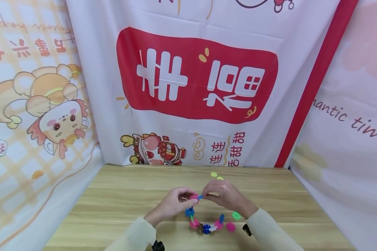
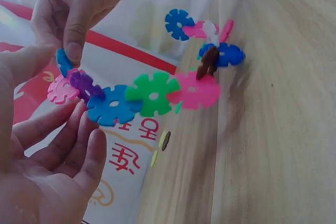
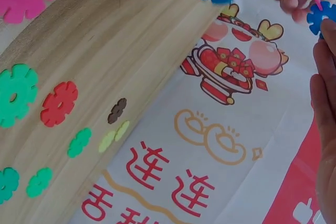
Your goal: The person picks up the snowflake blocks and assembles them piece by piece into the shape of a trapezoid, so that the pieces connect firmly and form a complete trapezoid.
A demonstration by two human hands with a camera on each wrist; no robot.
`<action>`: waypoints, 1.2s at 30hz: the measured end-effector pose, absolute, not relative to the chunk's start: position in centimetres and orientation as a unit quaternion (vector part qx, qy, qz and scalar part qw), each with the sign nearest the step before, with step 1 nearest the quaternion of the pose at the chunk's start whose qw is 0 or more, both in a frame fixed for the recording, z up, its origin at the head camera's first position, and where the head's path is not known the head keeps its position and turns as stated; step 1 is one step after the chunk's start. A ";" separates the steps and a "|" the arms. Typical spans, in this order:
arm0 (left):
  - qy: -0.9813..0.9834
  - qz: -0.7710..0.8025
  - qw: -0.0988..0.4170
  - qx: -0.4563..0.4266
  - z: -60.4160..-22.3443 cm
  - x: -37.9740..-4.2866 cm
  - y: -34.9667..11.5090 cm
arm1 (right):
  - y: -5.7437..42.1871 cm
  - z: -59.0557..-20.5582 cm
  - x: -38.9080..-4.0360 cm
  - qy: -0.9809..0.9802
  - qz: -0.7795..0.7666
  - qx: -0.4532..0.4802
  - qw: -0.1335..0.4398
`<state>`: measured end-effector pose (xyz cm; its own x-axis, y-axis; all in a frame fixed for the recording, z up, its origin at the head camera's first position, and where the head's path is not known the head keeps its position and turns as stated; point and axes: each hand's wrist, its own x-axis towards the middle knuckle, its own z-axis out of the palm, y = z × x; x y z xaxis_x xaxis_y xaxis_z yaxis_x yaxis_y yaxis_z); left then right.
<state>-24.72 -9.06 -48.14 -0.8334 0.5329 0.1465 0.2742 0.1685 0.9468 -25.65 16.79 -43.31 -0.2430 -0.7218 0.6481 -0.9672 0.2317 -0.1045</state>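
I see the person's right hand (image 1: 225, 194) pinching a little blue wheel (image 2: 64, 62). Right beside it, the left hand (image 1: 173, 203) pinches a pink wheel (image 2: 60, 88) at the end of a bendy chain (image 2: 144, 85) of bright wheels. The chain curls low over the wooden table (image 1: 113, 209); I can't quite tell if its bottom touches. Farther out lie a red wheel (image 3: 59, 98), a green wheel (image 3: 23, 83) and, close to the cloth wall (image 1: 188, 136), yellow wheels (image 3: 106, 144).

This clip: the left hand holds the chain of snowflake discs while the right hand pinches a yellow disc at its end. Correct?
Not quite: the left wrist view shows the right hand pinching a blue snowflake disc, not a yellow one. The rest stands.
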 end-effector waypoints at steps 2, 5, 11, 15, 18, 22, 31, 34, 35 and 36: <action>0.756 0.581 0.117 0.279 -48.2 -24.9 -8.7 | 16.7 -43.3 -25.6 -0.751 0.248 0.566 0.232; 0.753 0.580 0.114 0.288 -48.3 -24.9 -8.3 | 16.7 -43.3 -25.6 -0.760 0.238 0.563 0.220; 0.756 0.587 0.104 0.269 -48.5 -24.7 -8.2 | 18.4 -42.7 -24.6 -0.826 0.219 0.491 0.170; 0.758 0.592 0.104 0.252 -48.6 -24.4 -8.5 | 20.7 -42.5 -23.8 -0.872 0.212 0.426 0.114; 0.756 0.597 0.104 0.248 -48.6 -24.3 -8.7 | 22.4 -43.0 -23.5 -0.892 0.208 0.396 0.068; 0.750 0.603 0.104 0.249 -48.5 -24.1 -8.8 | 24.0 -44.7 -22.8 -0.905 0.201 0.376 0.014; 0.738 0.618 0.103 0.251 -48.4 -23.7 -8.5 | 24.9 -48.6 -21.5 -0.915 0.214 0.329 -0.098; 0.737 0.618 0.103 0.252 -48.3 -23.7 -8.5 | 24.8 -49.0 -21.3 -0.917 0.211 0.323 -0.097; 0.737 0.618 0.101 0.254 -48.3 -23.7 -8.4 | 24.8 -49.1 -21.4 -0.917 0.215 0.322 -0.098; 0.737 0.617 0.100 0.255 -48.2 -23.6 -8.4 | 24.8 -49.1 -21.5 -0.916 0.220 0.320 -0.100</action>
<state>-23.65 -8.42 -48.23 -0.8498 0.4997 0.1681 0.2534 0.1076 0.9613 -21.50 24.76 -49.13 -0.7744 -0.6312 -0.0429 -0.5429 0.6979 -0.4671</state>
